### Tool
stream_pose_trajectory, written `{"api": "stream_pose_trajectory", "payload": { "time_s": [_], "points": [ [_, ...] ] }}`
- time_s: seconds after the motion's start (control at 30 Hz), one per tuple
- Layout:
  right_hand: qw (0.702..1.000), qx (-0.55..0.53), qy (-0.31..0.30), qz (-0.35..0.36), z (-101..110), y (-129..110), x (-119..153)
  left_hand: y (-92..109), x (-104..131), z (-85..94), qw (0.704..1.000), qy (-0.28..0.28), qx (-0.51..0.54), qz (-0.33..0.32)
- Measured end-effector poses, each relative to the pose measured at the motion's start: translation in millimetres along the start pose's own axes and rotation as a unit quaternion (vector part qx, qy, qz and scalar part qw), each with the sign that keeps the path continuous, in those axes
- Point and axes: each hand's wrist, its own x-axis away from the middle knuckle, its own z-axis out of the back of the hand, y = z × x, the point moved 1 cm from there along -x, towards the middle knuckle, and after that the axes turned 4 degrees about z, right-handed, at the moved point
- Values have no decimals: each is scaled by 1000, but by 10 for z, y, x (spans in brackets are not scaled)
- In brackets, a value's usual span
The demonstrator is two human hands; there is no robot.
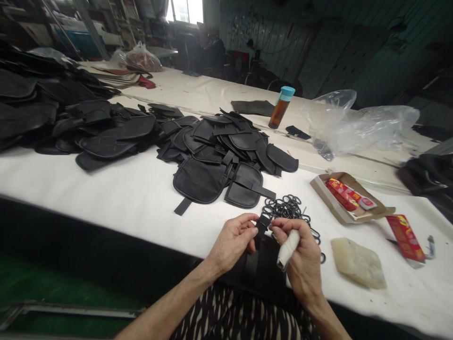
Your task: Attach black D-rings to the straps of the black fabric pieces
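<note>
My left hand [238,236] is closed, pinching the end of a black strap [262,226] between thumb and fingers. That strap belongs to a black leather-like pouch piece [264,269] lying at the table edge, over my lap. My right hand [300,252] is curled around a white-wrapped handle [288,249], whose near end looks metallic. Its thumb and forefinger meet at the strap's right side; the tool's tip is too small to make out. Just beyond both hands lies a heap of black rings [283,208].
Piles of black pouch pieces [212,137] cover the table's middle and left. On the right are a cardboard box [327,200] with red packets, a red box [405,236] and a yellowish translucent block [359,262]. Farther back stand a teal-capped bottle [281,108] and plastic bags [364,123].
</note>
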Motion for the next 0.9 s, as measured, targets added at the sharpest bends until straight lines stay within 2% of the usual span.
{"api": "stream_pose_trajectory", "payload": {
  "time_s": [0.13,0.23,0.37,0.53,0.67,0.8,0.9],
  "points": [
    [996,-20,-9,-91,-40,-63,-2,-35,4,-15,1000,1,-2,-20],
    [991,-29,-21,-129,-73,-106,-6,-66,7,-23,999,10,-12,-39],
    [990,-15,-34,-134,-106,-166,3,-93,21,-33,998,32,-33,-50],
    [984,-16,-72,-164,-127,-209,10,-103,68,-68,991,85,-85,-65],
    [986,-16,-77,-146,-116,-250,-61,-95,95,-103,984,105,-121,-75],
    [981,-66,-124,-136,-81,-277,-175,-14,113,-107,986,99,-112,-69],
    [983,-80,-117,-113,-47,-278,-250,112,180,-72,986,113,-104,-69]
  ]
}}
